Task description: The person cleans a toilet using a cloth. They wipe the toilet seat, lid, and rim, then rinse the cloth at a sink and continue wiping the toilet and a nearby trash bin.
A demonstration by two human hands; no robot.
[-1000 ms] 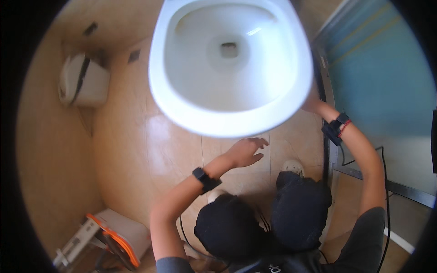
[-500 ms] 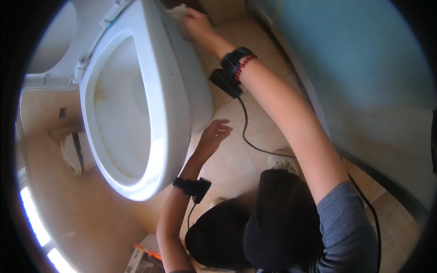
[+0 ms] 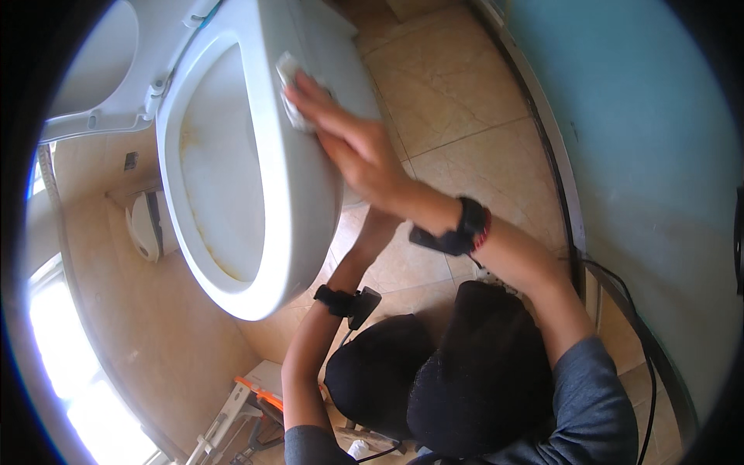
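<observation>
Against the outer right flank of a white ceramic toilet bowl (image 3: pixel 304 209): right hand (image 3: pixel 345 139), back turned up, fingers nearly straight and laid close together over a crumpled white wipe (image 3: pixel 287 71), which lies between them and the ceramic, just below the rim.

Left hand (image 3: pixel 384 222): mostly concealed behind the right wrist, low beside the bowl; whether its fingers are spread or closed, and on what, cannot be told.

Toilet bowl, condition: rim bare, yellowish stains (image 3: pixel 189 141) along the inner wall at left. Fittings: white seat ring (image 3: pixel 147 58), swung up at upper left, with hinge (image 3: pixel 157 88).

Worn items: black wrist strap (image 3: pixel 335 301) with a small dark box, left forearm; second black strap (image 3: pixel 470 220) with a like box, right forearm, a red bracelet (image 3: pixel 486 229) just beside it; dark grey sleeves (image 3: pixel 593 395); black trousers (image 3: pixel 484 372) over two bent knees.

Surroundings: beige floor tiles (image 3: pixel 457 85) with dark joints; blue-green panel (image 3: pixel 635 155) along the right side; black cable (image 3: pixel 651 364) hanging near it; white container (image 3: pixel 145 229) with a dark band, left beyond the bowl; white-and-orange object (image 3: pixel 261 394), lower left, kind unclear; bright window (image 3: pixel 70 364) at the far left.
</observation>
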